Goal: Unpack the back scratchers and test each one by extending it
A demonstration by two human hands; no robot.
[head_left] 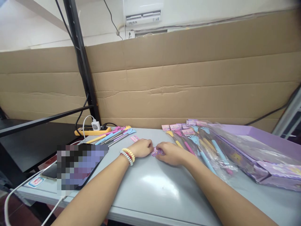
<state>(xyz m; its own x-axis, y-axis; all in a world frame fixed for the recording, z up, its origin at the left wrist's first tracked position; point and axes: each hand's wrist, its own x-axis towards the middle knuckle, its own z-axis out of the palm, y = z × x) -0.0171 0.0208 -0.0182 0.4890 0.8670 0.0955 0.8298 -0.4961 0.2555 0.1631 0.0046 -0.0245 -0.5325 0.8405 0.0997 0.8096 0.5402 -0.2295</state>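
Note:
A small pink and purple printed card lies low over the grey table, between my two hands. The curled fingers of my right hand are closed on it from the right. At its left edge sits my left hand, fingers pinched together; whether they grip the card too is partly hidden. Just behind the left wrist rests another pink card. Loose hand-shaped back scratchers in several colours are piled at the left. To the right, bagged back scratchers lie in clear plastic with printed header cards.
A purple tray with clear plastic bags in it stands at the right. On the left lie a tablet-like device, blurred out, a phone, white cables and a yellow power strip. A black metal post rises behind, before a cardboard wall.

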